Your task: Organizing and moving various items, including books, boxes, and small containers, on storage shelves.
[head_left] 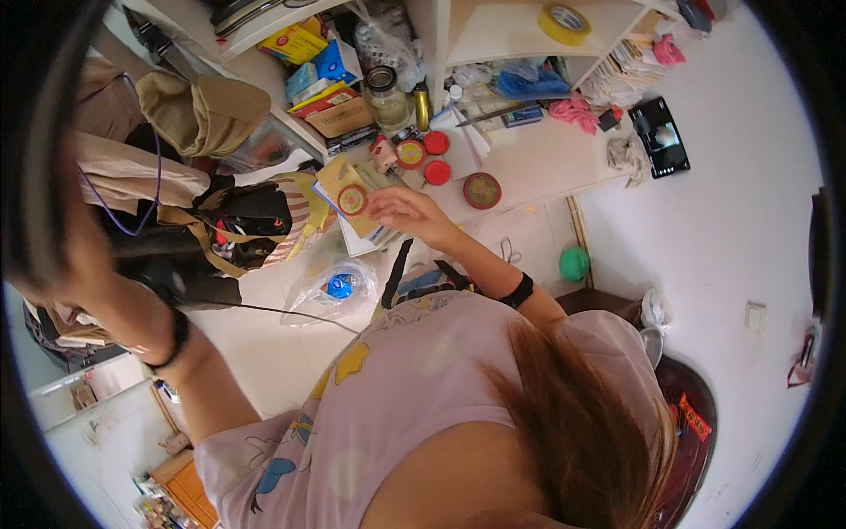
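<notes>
My right hand [401, 210] reaches out over the front of a white shelf, its fingers closed at the edge of a small round tin [352, 200] with a red rim and a yellowish face. Behind the tin is a tan card or booklet [335, 179], above a stack of papers. Close by on the shelf board are two red round lids [437, 172], a red-and-yellow round tin [411, 154] and a larger dark red round tin [482, 190]. My left hand [66, 256] is raised at the far left, blurred and dark, with its fingers hidden.
Further back stand small boxes [344, 115], a glass jar [384, 97] and a yellow tape roll [564, 24]. Bags and clothes [207, 115] hang at left. A clear plastic bag [335, 286] lies below the shelf. A black phone-like device [659, 137] is at right.
</notes>
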`<act>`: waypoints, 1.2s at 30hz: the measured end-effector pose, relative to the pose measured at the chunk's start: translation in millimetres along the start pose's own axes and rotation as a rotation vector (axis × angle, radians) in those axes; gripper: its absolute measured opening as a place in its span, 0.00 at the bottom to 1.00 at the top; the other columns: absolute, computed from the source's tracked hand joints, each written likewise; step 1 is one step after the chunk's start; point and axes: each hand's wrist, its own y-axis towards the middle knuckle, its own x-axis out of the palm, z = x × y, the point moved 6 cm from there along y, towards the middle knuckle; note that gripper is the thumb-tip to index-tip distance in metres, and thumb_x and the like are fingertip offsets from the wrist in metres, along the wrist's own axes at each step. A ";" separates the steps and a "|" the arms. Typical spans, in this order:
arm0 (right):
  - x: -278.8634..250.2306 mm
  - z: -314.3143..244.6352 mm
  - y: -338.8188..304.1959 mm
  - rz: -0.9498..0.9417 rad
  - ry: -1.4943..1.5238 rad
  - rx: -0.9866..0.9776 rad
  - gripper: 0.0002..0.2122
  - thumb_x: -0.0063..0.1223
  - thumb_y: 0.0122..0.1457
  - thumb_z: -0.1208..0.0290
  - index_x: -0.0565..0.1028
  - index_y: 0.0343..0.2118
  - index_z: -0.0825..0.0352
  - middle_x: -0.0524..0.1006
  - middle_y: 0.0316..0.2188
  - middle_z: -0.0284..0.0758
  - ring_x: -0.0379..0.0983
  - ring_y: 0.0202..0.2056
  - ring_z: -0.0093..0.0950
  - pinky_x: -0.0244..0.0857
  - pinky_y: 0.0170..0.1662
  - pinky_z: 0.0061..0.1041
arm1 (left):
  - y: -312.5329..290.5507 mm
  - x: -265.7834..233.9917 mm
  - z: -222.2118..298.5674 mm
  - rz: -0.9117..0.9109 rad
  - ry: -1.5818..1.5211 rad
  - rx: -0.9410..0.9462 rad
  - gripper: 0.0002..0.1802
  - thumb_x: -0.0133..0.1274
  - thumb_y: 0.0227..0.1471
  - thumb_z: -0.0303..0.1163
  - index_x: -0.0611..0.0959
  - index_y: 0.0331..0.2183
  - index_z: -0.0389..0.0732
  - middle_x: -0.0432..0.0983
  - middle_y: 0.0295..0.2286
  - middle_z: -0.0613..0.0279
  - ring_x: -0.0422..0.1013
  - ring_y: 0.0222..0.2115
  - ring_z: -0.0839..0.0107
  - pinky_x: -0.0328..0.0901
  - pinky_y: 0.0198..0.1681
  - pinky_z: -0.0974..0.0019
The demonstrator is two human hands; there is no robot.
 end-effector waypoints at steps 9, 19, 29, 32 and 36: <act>-1.2 -8.6 -46.2 0.239 0.908 0.399 0.29 0.47 0.52 0.48 0.61 0.53 0.61 0.68 0.49 0.36 0.66 0.49 0.32 0.58 0.53 0.35 | -145.2 116.1 280.9 -0.632 -0.684 -0.181 0.29 0.53 0.37 0.22 0.73 0.46 0.47 0.62 0.51 0.57 0.59 0.53 0.55 0.60 0.51 0.58; -76.4 -29.1 -61.2 0.161 0.313 0.473 0.28 0.59 0.46 0.57 0.67 0.48 0.68 0.73 0.41 0.38 0.70 0.43 0.29 0.64 0.46 0.30 | -186.8 169.7 310.8 -0.267 -1.815 -1.653 0.48 0.60 0.39 0.45 0.55 0.57 0.40 0.50 0.56 0.51 0.50 0.57 0.58 0.53 0.55 0.56; -64.8 -41.0 -45.8 -0.382 -0.683 0.271 0.25 0.50 0.49 0.45 0.75 0.31 0.69 0.75 0.29 0.40 0.70 0.33 0.34 0.63 0.36 0.30 | -273.2 151.0 370.6 0.722 -2.316 -1.894 0.49 0.59 0.32 0.62 0.65 0.51 0.42 0.63 0.45 0.54 0.62 0.45 0.62 0.59 0.48 0.58; -128.4 55.0 -24.4 -0.353 -1.099 0.387 0.21 0.53 0.49 0.51 0.74 0.33 0.68 0.77 0.29 0.40 0.73 0.32 0.38 0.65 0.35 0.34 | -259.3 134.9 368.6 1.292 -2.616 -1.781 0.19 0.47 0.52 0.43 0.70 0.43 0.43 0.64 0.32 0.65 0.61 0.35 0.73 0.56 0.43 0.67; -125.6 96.4 -23.9 -0.496 -1.193 0.260 0.21 0.51 0.49 0.51 0.75 0.34 0.68 0.75 0.32 0.45 0.71 0.37 0.42 0.65 0.41 0.36 | -262.4 108.6 362.0 1.267 -2.553 -1.745 0.13 0.42 0.54 0.36 0.70 0.41 0.44 0.63 0.29 0.66 0.61 0.33 0.74 0.56 0.43 0.66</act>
